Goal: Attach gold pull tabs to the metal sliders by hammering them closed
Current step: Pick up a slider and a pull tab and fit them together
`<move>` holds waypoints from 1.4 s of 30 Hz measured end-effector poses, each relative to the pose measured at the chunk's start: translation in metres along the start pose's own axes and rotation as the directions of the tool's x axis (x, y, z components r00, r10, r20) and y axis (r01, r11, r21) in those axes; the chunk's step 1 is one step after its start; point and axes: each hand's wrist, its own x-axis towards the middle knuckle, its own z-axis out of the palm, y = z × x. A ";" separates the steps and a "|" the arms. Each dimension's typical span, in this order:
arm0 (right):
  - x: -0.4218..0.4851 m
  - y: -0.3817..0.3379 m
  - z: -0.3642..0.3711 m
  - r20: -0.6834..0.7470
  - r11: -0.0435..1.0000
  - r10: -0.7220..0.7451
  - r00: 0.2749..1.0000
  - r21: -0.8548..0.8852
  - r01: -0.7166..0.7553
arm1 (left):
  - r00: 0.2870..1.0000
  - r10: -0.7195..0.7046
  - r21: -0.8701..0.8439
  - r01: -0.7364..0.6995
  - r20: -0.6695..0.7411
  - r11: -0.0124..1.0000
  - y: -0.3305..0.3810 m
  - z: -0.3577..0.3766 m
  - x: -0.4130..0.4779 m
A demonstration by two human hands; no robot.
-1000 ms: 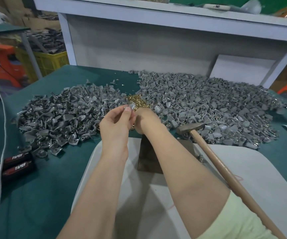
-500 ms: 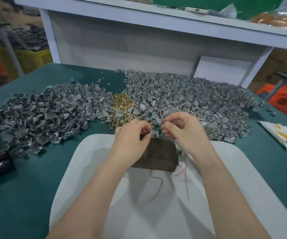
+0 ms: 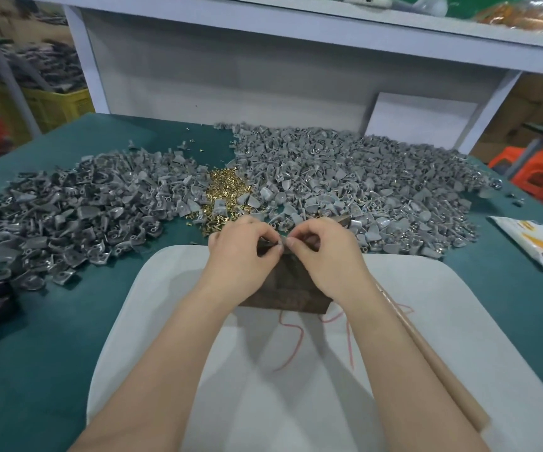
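Grey slider [image 3: 282, 247] btwn L hand [image 3: 242, 252] & R hand [image 3: 326, 256], axis unclear

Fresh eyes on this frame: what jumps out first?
Two big heaps of grey sliders spread across the far half of the green table, a small pile of gold pull tabs between them. Nearer, the left hand and right hand pinch one small part above a dark block on the white pad.
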 end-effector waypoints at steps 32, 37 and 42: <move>-0.002 -0.009 -0.015 0.056 1.000 0.016 0.998 -0.001 -0.016 | 0.999 0.046 0.054 -0.045 -0.020 0.998 -0.002 0.001 0.002; -0.004 -0.015 -0.005 0.035 0.991 -0.012 0.999 -0.136 0.017 | 0.999 0.042 0.056 -0.041 -0.017 0.998 -0.002 0.001 0.001; -0.003 -0.015 -0.004 0.023 0.994 0.030 0.999 -0.102 -0.027 | 0.999 0.048 0.060 -0.047 -0.018 0.997 -0.002 0.001 0.001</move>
